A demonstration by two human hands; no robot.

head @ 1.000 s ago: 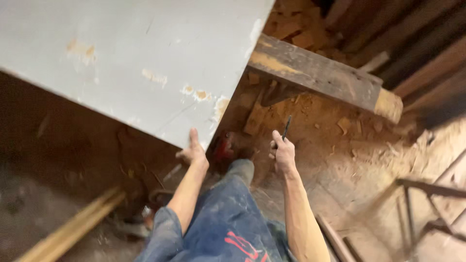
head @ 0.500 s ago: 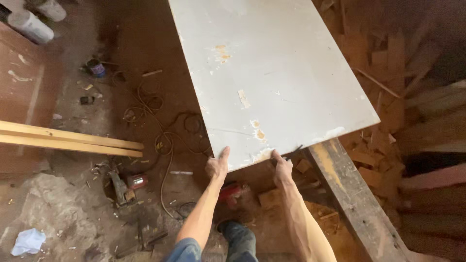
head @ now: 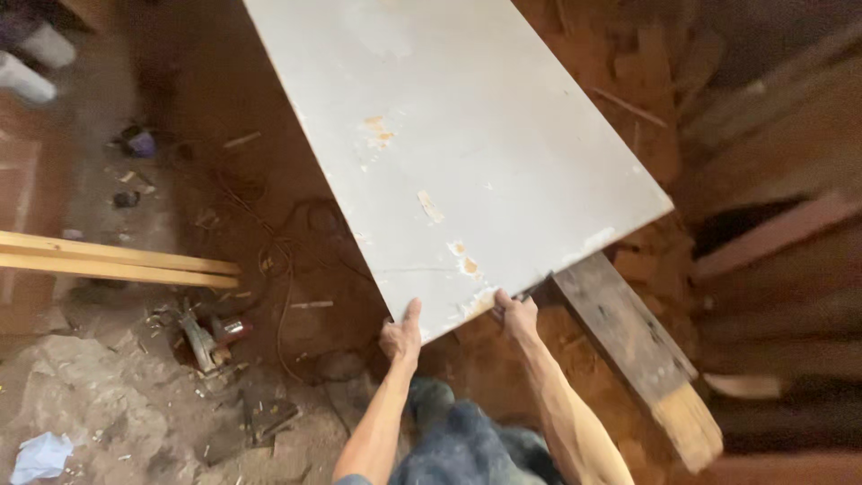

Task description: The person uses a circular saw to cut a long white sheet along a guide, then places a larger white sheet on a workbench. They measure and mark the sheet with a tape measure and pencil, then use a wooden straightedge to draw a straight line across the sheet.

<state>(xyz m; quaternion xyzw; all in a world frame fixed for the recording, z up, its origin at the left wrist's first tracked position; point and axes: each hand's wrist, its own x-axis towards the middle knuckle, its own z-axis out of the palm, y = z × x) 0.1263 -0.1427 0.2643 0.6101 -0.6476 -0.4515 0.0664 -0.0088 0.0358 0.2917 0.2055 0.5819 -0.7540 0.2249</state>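
Observation:
A large pale grey board (head: pixel 449 153) with chipped, scuffed patches fills the upper middle of the head view, tilted away from me. My left hand (head: pixel 401 335) grips its near edge at the lower left, thumb on top. My right hand (head: pixel 516 314) holds the same near edge a little to the right, close to the corner. Below the hands I see my knee in blue trousers (head: pixel 458 445).
A thick dark wooden beam (head: pixel 633 346) runs under the board's right corner toward the lower right. A power tool (head: pixel 211 337) and tangled cable (head: pixel 287 260) lie on the dirt floor left. Pale wooden battens (head: pixel 108 260) lie at far left. Scrap timber is piled on the right.
The view has swung from the board's underside to its top face. Both hands stay on the near edge, and the board now appears larger and closer.

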